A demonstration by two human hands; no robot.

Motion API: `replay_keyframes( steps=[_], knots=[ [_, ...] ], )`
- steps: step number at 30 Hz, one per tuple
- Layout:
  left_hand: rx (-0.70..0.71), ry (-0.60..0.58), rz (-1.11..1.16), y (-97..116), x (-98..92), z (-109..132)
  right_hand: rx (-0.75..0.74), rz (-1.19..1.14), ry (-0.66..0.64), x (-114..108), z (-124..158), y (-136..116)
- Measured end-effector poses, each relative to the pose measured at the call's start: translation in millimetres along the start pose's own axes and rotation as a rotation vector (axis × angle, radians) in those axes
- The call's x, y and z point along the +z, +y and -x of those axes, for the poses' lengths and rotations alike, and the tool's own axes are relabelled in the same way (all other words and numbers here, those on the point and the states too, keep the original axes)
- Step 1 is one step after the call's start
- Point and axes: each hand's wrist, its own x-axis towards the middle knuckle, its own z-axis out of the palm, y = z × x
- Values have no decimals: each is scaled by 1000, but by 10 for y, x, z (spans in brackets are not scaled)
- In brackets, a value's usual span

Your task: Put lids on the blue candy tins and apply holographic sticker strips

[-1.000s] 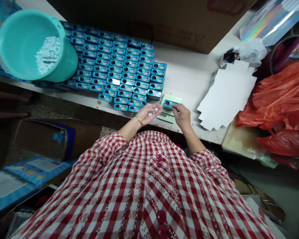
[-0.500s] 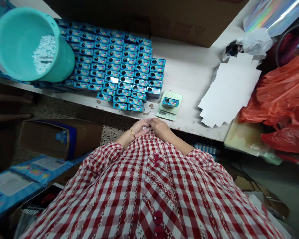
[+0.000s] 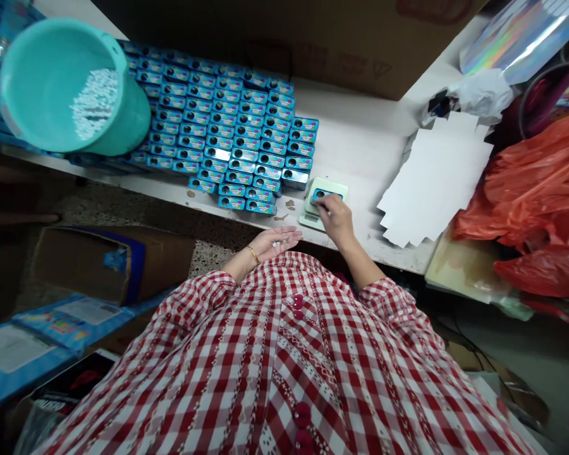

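Observation:
My left hand [image 3: 267, 241] is held palm up at the table's front edge, fingers stretched out and slightly cupped, with a few small white pieces [image 3: 275, 244] lying in it. Over a pale green scale [image 3: 343, 189], the fingertips of my right hand [image 3: 337, 220] are pinched together at the left end of a small blue box [image 3: 332, 192]. This box lies on the scale's pan. Whatever sits between those fingertips is too small or hidden to make out. To the left stand rows of similar blue boxes [image 3: 249, 144], each with a dark round hole.
A turquoise bucket [image 3: 33, 82] with many small white pieces stands at the left. Flat white cut card [image 3: 436, 180] and red-orange plastic bags [image 3: 545, 208] lie at the right. A large brown carton [image 3: 313, 38] stands behind. Below left, an open carton [image 3: 165, 259] sits lower down.
My hands have come apart. The right hand moved up and right to the box on the scale, while the left turned palm up, showing the white pieces. The view shifted slightly.

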Motion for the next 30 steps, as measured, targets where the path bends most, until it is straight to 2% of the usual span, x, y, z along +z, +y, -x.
replay_keyframes(
  steps=[3,5,10,12,17,25,30],
  knots=[
    [8,5,17,4,2,0,61,31,39,-66,-63,64],
    [11,-15,33,0,-4,-5,49,34,-13,-20,21,-50],
    [46,-81,26,-30,-42,-25,-148,117,-474,259,325,-552],
    [39,-83,16,-41,-57,-26,-164,204,-556,326,364,-651],
    [10,-57,-15,-46,-81,-3,-193,264,-570,319,357,-632],
    [-16,-99,-39,-54,-130,-12,-159,253,-538,320,402,-607],
    [-17,-95,-52,-55,-122,-22,-170,250,-561,315,410,-580]
  ],
)
